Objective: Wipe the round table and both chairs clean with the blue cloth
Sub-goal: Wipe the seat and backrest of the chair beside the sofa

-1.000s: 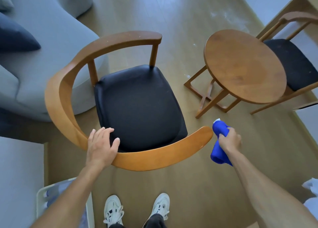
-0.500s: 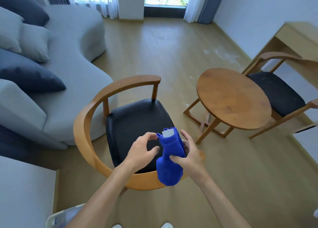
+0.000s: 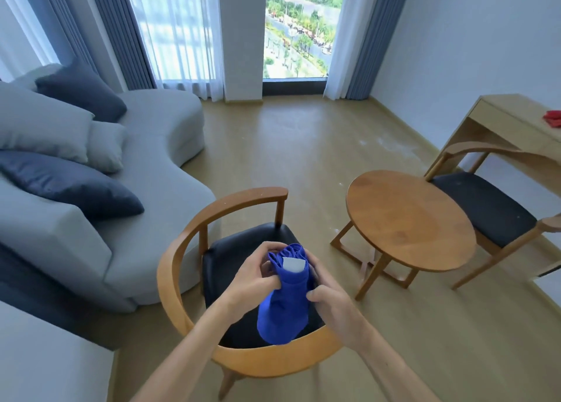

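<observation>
Living room, one round table (image 3: 409, 219), two chairs (image 3: 188, 250) (image 3: 482, 207); both hands (image 3: 258, 274) (image 3: 331, 307) gripping one blue cloth (image 3: 285, 307).

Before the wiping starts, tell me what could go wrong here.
1. The cloth is bunched between both hands, left and right; wiped like that, it may cover little surface and smear.
2. Its white tag faces out and might drag across the near chair.
3. The table and far chair stand close together, so the chair edge beside the table could get missed.
</observation>
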Demonstrator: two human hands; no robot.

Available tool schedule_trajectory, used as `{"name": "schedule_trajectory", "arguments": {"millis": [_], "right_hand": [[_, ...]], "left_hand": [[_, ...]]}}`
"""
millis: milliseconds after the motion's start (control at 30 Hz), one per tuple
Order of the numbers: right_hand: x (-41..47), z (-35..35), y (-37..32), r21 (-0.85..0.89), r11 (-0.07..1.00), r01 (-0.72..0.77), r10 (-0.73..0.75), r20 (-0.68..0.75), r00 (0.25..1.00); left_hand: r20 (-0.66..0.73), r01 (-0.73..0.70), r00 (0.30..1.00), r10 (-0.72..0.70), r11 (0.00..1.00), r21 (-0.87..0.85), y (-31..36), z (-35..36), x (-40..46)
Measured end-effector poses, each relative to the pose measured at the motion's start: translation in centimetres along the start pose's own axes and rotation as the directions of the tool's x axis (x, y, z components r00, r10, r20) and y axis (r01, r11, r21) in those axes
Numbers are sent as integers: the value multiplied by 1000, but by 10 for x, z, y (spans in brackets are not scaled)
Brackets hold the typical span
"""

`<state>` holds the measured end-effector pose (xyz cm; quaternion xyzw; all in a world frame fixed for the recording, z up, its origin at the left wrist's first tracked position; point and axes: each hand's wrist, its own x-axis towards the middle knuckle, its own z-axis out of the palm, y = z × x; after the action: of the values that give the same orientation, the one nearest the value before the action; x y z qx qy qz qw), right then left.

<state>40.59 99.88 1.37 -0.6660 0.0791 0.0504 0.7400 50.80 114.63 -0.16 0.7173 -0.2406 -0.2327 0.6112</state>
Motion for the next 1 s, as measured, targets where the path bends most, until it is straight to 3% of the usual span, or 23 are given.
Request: {"name": "schedule_trajectory", "arguments": {"millis": [67, 200, 433, 600, 800, 1000], "right_hand": [[-2, -1, -9, 15, 1000, 14, -13, -39, 999], [-1, -5, -23, -179, 977, 117, -140, -121, 983], [-6, -11, -36, -367, 904, 220, -288, -144, 947], [-6, -23, -52, -478, 834, 277, -382, -135, 914], [-3, -28, -56, -498, 819, 285, -388, -113, 915], [1, -29, -60, -555, 790, 262, -384, -115, 916]], "left_hand": [[8, -14, 1000, 14, 1000, 8, 8, -1, 0], [51, -69, 996, 67, 997, 27, 22, -2, 0], [145, -120, 984, 103, 986, 113, 36, -20, 0], [135, -141, 984, 113, 965, 221, 32, -34, -3], [206, -194, 969, 137, 937, 291, 31, -29, -8], [262, -335, 937, 232, 808, 484, 41, -17, -8]]}}
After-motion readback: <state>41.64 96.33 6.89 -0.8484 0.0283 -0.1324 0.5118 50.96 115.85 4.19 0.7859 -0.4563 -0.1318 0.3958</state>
